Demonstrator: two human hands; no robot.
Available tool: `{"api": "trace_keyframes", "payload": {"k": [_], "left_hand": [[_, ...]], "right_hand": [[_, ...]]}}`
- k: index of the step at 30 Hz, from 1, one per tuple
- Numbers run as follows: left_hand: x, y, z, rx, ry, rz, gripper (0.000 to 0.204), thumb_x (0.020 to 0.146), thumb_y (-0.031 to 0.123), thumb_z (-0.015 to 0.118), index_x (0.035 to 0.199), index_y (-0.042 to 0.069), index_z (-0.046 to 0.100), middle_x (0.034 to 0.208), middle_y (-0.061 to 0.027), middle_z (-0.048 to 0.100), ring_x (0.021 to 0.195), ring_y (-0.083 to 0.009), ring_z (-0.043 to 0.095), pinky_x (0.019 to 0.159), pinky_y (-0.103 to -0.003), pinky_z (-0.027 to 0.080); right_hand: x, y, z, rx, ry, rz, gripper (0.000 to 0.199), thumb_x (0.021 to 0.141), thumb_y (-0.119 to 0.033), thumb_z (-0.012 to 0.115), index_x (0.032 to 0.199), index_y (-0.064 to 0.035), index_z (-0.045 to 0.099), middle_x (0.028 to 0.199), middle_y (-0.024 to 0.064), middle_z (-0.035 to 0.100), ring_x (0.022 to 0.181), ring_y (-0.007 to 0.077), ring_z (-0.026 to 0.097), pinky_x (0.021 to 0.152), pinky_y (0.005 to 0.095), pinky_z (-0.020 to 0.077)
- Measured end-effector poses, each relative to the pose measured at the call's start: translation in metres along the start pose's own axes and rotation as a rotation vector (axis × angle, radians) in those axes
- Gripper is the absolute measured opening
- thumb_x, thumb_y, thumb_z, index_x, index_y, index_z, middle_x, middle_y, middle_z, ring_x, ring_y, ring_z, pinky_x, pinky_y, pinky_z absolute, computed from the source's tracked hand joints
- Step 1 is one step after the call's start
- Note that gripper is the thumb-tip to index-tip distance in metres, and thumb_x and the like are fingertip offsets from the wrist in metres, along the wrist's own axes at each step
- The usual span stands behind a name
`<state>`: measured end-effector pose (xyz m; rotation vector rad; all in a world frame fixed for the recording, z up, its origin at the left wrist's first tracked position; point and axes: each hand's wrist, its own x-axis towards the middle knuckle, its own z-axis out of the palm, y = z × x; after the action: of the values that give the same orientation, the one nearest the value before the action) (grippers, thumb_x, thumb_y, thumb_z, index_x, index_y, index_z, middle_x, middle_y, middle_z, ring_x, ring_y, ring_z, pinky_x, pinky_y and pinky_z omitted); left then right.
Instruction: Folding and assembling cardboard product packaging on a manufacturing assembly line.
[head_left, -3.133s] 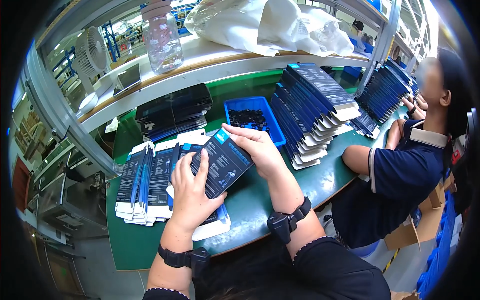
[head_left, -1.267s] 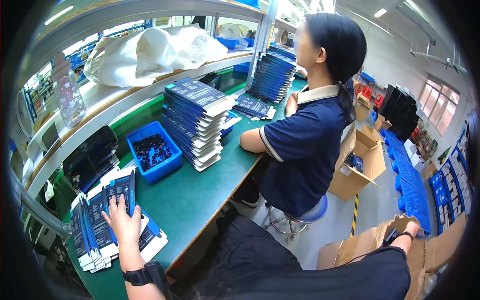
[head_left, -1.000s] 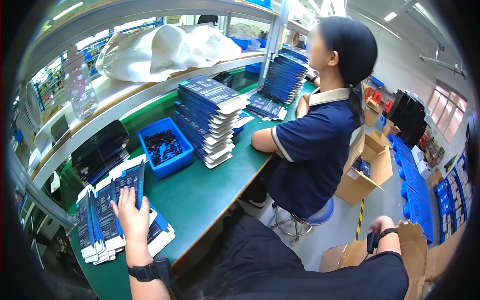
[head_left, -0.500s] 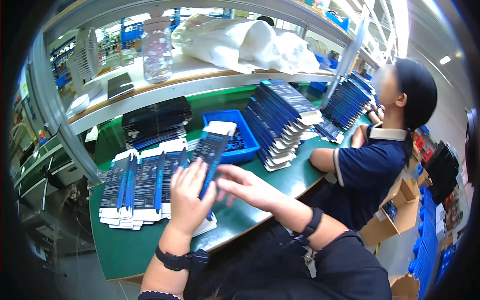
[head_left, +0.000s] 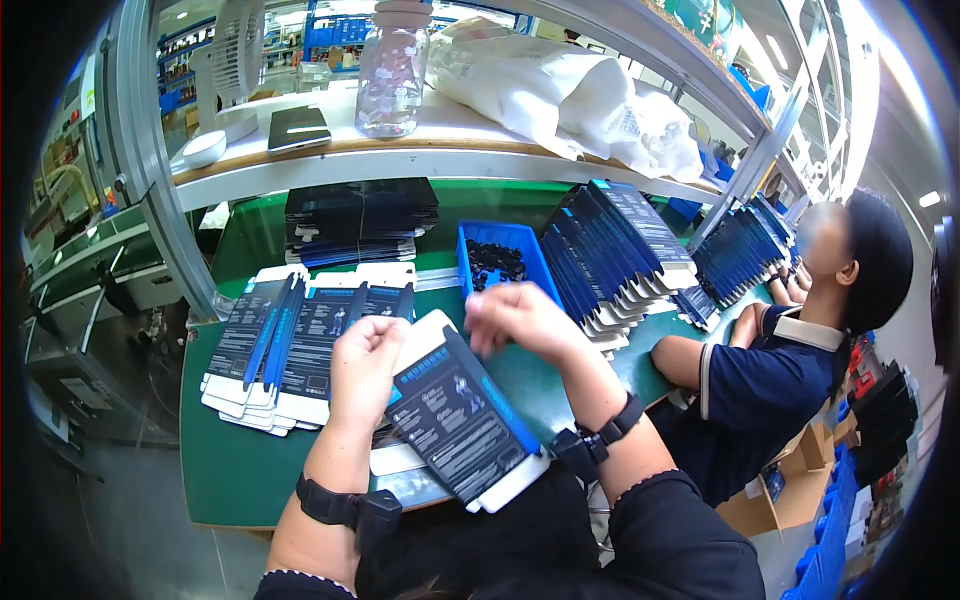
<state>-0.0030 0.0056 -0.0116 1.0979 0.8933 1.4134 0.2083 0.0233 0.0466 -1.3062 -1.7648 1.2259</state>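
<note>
A flattened black carton (head_left: 462,415) with a blue side and white end flaps lies tilted in front of me, printed face up. My left hand (head_left: 366,362) pinches it at its upper left corner, thumb and fingers closed. Just above its top right end hovers my right hand (head_left: 525,322), fingers curled together; whatever they may hold is hidden. Behind that hand sits a blue bin (head_left: 545,278) with many small black parts (head_left: 497,262). Similar flat cartons (head_left: 318,340) lie overlapping on the green table to the left of my left hand.
A tall stack of cartons (head_left: 625,235) leans right of the bin; dark flat pieces (head_left: 360,215) are piled behind. Overhead, a shelf (head_left: 330,165) carries a bottle (head_left: 394,75), a fan (head_left: 236,50) and white bags (head_left: 560,95). A person (head_left: 775,385) sits close at the right.
The carton has swung from upright beside the bin to lying tilted nearer my body. My left hand went from across its face to its corner. My right hand's fingers have curled in.
</note>
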Motion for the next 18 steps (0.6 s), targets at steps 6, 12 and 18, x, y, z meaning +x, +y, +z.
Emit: {"api": "trace_keyframes", "payload": {"k": [6, 12, 18], "left_hand": [[0.001, -0.025, 0.013, 0.205, -0.165, -0.092, 0.014, 0.087, 0.011, 0.059, 0.091, -0.002, 0.059, 0.078, -0.0045, 0.063, 0.068, -0.0069, 0.058, 0.062, -0.02, 0.046], [-0.006, -0.03, 0.008, 0.274, -0.217, -0.091, 0.02, 0.084, 0.018, 0.064, 0.086, -0.002, 0.061, 0.073, -0.0049, 0.063, 0.065, -0.0083, 0.057, 0.059, -0.023, 0.046], [-0.007, -0.024, 0.014, 0.34, -0.2, -0.085, 0.018, 0.085, 0.016, 0.063, 0.086, -0.002, 0.061, 0.075, -0.0038, 0.063, 0.067, -0.0066, 0.057, 0.061, -0.021, 0.047]], "right_hand": [[0.069, 0.072, -0.044, -0.827, 0.347, 0.082, 0.039, 0.079, -0.026, 0.061, 0.112, -0.0049, 0.059, 0.115, 0.0194, 0.053, 0.103, 0.0349, 0.054, 0.091, 0.0393, 0.0426], [0.075, 0.076, -0.039, -0.712, 0.166, 0.145, 0.017, 0.075, -0.017, 0.065, 0.085, -0.0029, 0.061, 0.08, 0.0154, 0.065, 0.081, 0.0297, 0.063, 0.072, 0.0375, 0.0475], [0.054, 0.065, -0.034, -0.675, 0.42, 0.025, 0.012, 0.067, -0.015, 0.069, 0.077, -0.009, 0.066, 0.074, 0.0106, 0.065, 0.072, 0.0279, 0.063, 0.065, 0.0358, 0.0481]]}}
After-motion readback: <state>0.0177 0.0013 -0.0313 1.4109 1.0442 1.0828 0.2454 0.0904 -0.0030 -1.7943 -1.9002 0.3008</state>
